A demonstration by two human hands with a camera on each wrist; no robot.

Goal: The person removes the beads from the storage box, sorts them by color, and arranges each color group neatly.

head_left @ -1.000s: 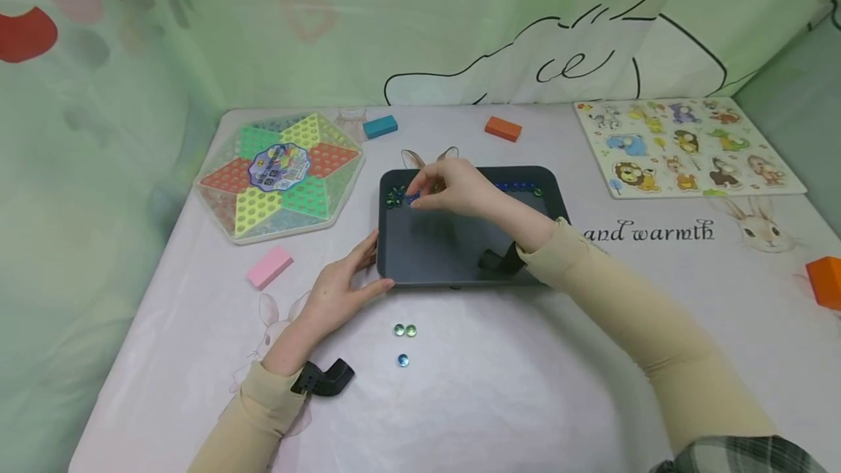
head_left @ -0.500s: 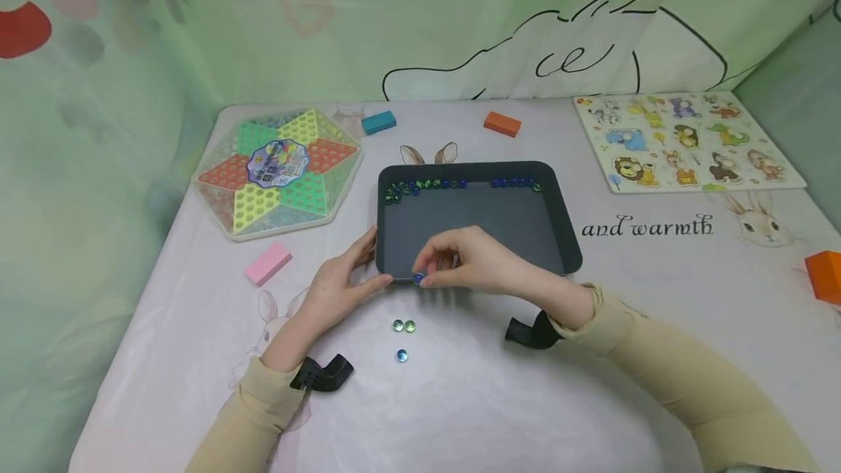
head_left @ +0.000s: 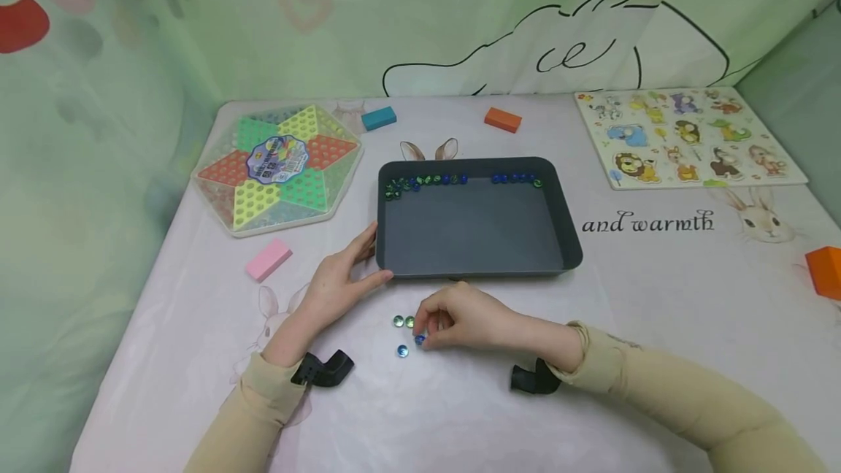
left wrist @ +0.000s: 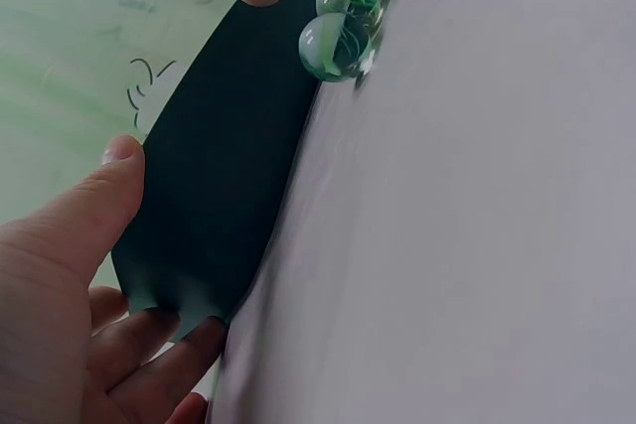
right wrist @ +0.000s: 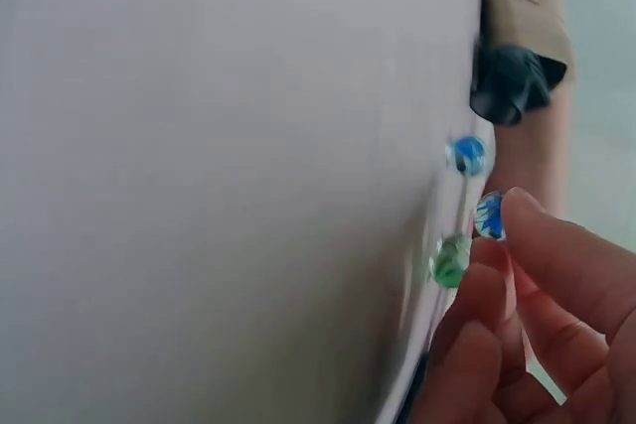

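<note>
At the front left corner of the dark grey tray (head_left: 479, 239), my left hand (head_left: 335, 290) rests with thumb and fingers spread. In the left wrist view its thumb (left wrist: 99, 196) touches the tray's rim and its fingertips touch the side. My right hand (head_left: 469, 316) pinches a blue-patterned glass marble (right wrist: 490, 216) between thumb and forefinger, just above the tablecloth in front of the tray. Close by lie two green marbles (head_left: 398, 321) and a light blue marble (head_left: 403, 350). Inside the tray, several blue and green marbles (head_left: 427, 180) line the back wall and cluster at the back left corner.
A star-patterned Chinese checkers board (head_left: 279, 166) lies at the left. Around the tray are a pink block (head_left: 269, 260), a blue block (head_left: 379, 118) and an orange block (head_left: 503, 120). An animal puzzle board (head_left: 690, 137) lies back right; another orange block (head_left: 824, 272) sits at the right edge.
From the tray's back left, my right hand has come forward over the front rim to the loose marbles, with a blue marble in its pinch. My left hand has stayed at the corner.
</note>
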